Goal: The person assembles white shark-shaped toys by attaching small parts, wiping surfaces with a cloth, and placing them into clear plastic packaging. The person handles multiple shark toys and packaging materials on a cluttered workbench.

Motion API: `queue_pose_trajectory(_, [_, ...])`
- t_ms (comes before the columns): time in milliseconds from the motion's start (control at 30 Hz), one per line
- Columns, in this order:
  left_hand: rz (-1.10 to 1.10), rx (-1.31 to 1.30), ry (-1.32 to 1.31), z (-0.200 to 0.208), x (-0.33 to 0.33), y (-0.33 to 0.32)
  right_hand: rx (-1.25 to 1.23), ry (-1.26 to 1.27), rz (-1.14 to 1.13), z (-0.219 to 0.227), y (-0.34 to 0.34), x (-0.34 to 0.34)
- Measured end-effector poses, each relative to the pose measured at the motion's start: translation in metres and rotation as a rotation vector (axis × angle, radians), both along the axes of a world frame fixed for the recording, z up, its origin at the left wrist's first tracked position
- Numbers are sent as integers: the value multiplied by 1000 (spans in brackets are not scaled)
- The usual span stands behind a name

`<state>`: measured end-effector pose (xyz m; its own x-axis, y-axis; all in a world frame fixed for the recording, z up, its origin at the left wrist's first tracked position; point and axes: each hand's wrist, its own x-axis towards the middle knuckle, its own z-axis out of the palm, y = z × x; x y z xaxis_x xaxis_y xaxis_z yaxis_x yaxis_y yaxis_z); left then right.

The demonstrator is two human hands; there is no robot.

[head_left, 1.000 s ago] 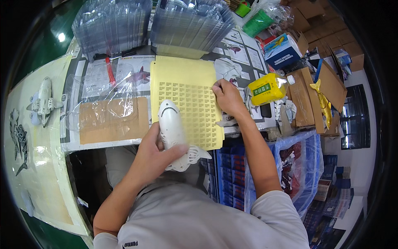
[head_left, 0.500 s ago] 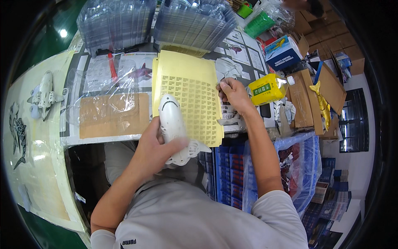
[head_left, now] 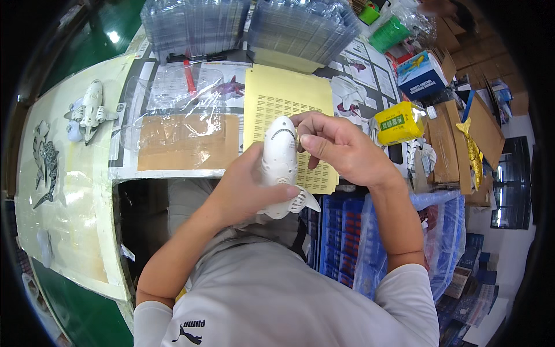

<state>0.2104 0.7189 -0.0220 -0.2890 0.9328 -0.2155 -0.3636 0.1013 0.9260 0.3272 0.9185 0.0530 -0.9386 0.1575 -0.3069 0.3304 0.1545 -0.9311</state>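
Observation:
A white toy shark (head_left: 280, 155), with a row of teeth marks along its mouth, points its snout away from me. My left hand (head_left: 243, 182) is wrapped round its body, the thumb lying across the tail half. Against the shark's right side, near the mouth, rest the curled fingers of my right hand (head_left: 350, 147). Small dark print shows on the shark there; whether anything is pinched between those fingertips is hidden. Beneath both hands lies a stack of yellow sheets (head_left: 317, 95) bearing rows of small printed labels.
Stacked clear plastic trays (head_left: 193, 26) stand at the back. Brown cardboard (head_left: 188, 139) lies under clear film at left. A yellow bottle (head_left: 399, 123), an open carton (head_left: 445, 139) and a gold toy fish (head_left: 474, 153) are at right. Another white toy (head_left: 89, 113) sits on the left table.
My right hand has come from the right edge of the yellow sheets to the shark's side. The shark is more upright in my left hand, and the whole view has shifted.

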Motion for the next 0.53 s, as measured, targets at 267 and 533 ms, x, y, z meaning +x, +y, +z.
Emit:
queue_pose_trajectory(267, [74, -2, 248, -2, 3, -9, 188, 18, 7, -4, -12, -6])
queue_pose_trajectory(533, [44, -44, 281, -2, 5, -12, 305, 6, 0, -10, -17, -1])
